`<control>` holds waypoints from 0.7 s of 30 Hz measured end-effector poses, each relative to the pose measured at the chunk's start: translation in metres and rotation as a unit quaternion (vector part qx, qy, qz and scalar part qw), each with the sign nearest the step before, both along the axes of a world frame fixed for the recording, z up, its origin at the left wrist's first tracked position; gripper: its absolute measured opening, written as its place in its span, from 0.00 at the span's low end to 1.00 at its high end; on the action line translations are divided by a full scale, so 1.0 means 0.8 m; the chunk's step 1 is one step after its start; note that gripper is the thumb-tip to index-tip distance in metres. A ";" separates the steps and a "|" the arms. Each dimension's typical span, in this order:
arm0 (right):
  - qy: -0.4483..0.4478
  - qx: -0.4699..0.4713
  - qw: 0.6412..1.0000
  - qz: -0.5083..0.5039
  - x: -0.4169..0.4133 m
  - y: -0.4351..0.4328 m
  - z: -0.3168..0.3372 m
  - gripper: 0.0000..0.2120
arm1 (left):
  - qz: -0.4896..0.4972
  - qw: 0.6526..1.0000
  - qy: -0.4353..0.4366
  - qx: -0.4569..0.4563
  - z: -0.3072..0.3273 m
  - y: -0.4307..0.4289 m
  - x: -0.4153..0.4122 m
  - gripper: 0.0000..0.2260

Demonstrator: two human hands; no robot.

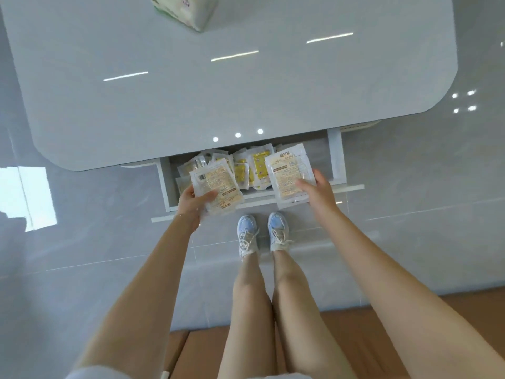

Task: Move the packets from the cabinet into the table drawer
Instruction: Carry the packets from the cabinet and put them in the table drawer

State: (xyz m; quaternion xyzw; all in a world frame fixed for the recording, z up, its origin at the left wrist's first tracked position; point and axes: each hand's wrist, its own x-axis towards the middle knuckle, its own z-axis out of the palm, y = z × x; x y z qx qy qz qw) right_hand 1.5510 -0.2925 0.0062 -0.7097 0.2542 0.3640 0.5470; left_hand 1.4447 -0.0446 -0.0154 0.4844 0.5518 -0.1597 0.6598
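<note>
The left grip is clenched on the left packets, and the right grip on the right packets. Both bundles are held just above the open drawer, over the loose packets already stored there. Since the film looks slick, a packet released near the drawer front could slide out onto the floor. Both grips are reached forward and down, thumbs uppermost. Beyond lies the bench, bearing a tissue pack.

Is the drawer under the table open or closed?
Open. The drawer is pulled out from under the table, and you can see packets lying inside it.
</note>
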 end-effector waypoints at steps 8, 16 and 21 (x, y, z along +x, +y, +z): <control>0.001 -0.086 0.996 -0.026 0.051 0.014 -0.210 0.15 | -0.102 0.986 0.063 0.113 -0.186 0.014 0.040 0.15; -0.014 -0.131 0.991 -0.008 0.059 0.034 -0.292 0.12 | -0.171 0.955 0.032 0.241 -0.253 0.002 0.070 0.15; -0.024 -0.232 0.965 0.117 0.056 0.034 -0.291 0.16 | -0.220 0.917 0.052 0.328 -0.244 -0.002 0.065 0.28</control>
